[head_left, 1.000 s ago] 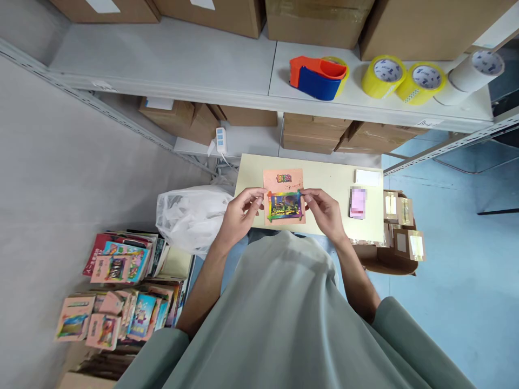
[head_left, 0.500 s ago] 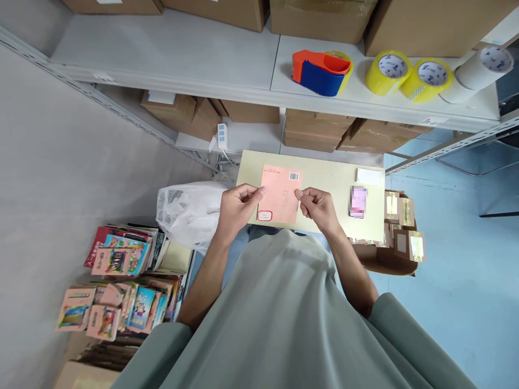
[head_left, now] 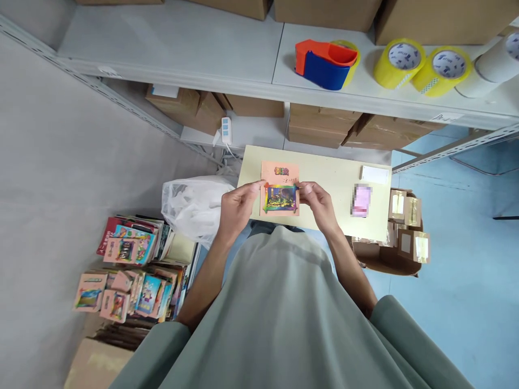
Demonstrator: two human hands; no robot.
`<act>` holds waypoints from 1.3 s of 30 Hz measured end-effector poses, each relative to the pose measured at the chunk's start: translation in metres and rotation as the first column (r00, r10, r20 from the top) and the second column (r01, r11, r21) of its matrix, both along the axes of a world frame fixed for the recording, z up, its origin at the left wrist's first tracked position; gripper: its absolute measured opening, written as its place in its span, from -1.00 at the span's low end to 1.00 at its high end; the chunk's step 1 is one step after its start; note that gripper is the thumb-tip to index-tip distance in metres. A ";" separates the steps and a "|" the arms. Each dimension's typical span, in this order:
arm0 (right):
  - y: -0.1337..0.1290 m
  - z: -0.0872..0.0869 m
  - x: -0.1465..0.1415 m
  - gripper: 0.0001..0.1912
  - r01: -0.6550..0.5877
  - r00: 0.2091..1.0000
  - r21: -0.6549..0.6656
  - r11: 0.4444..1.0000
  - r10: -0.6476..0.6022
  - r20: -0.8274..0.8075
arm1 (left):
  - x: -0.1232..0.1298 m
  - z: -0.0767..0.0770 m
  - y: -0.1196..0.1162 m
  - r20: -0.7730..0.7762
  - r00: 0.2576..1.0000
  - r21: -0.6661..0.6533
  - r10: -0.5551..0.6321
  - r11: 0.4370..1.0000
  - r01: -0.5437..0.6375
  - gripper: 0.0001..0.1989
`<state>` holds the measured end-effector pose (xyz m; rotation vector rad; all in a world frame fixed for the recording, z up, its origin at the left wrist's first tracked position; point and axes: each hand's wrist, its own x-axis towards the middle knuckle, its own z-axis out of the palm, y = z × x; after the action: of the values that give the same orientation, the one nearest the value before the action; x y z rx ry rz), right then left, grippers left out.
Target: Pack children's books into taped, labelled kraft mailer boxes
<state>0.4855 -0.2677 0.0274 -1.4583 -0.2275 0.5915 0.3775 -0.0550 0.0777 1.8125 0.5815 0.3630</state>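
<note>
Between my two hands is a small pink book (head_left: 279, 189), its cover facing up with a colourful framed picture and a title above it. My left hand (head_left: 240, 206) pinches the book's left edge between thumb and fingers. At the right edge, the thumb and fingers of my right hand (head_left: 318, 204) grip it too. The book is held over a pale yellow table (head_left: 324, 173). Farther right on that table lie a pinkish blurred item (head_left: 361, 200) and a small white box (head_left: 374, 174).
Left of the table is a white plastic bag (head_left: 194, 208), with stacks of books (head_left: 130, 294) nearer me. A carton of small boxes (head_left: 405, 237) stands right. The shelf (head_left: 182, 48) ahead carries a tape dispenser (head_left: 326, 65), yellow tape rolls (head_left: 399, 64) and cardboard boxes (head_left: 324, 13).
The book has been turned over: its barcode side faced up before, and its picture cover faces up now. Both hands remain at its edges. The view has shifted slightly.
</note>
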 end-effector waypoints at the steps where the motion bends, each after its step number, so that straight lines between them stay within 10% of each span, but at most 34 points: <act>1: 0.000 -0.005 0.001 -0.34 0.000 1.000 0.008 1.000 0.000 0.013 | 0.000 -0.002 -0.002 -0.016 1.000 0.005 0.002 1.000 -0.002 -0.58; 9: 0.011 -0.040 0.005 -0.40 0.027 1.000 0.012 1.000 -0.027 -0.003 | 0.007 -0.021 -0.009 -0.046 0.996 0.042 0.070 0.997 -0.068 -0.65; 17: 0.026 -0.137 -0.004 -0.41 -0.116 0.983 -0.228 0.967 0.078 -0.168 | -0.010 -0.148 0.018 -0.290 0.957 -0.128 0.014 0.990 -0.054 -0.58; 21: 0.038 -0.179 -0.022 -0.56 -0.205 0.953 -0.335 0.919 0.110 -0.282 | -0.028 -0.185 0.025 -0.475 0.880 -0.174 -0.030 0.983 -0.061 -0.79; 32: 0.127 -0.176 0.022 -0.42 0.026 0.999 -0.368 0.929 -0.031 -0.009 | 0.007 -0.165 0.102 -0.146 0.988 0.045 -0.048 0.997 0.055 -0.53; 39: 0.165 -0.152 -0.012 -0.42 -0.041 0.998 -0.395 0.918 0.015 -0.069 | -0.060 -0.163 0.171 -0.249 0.968 0.321 -0.017 0.942 0.099 -0.59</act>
<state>0.4731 -0.1023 -0.1244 -1.8266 -0.0779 0.7365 0.3176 0.1159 -0.0853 2.2150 0.6636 0.2058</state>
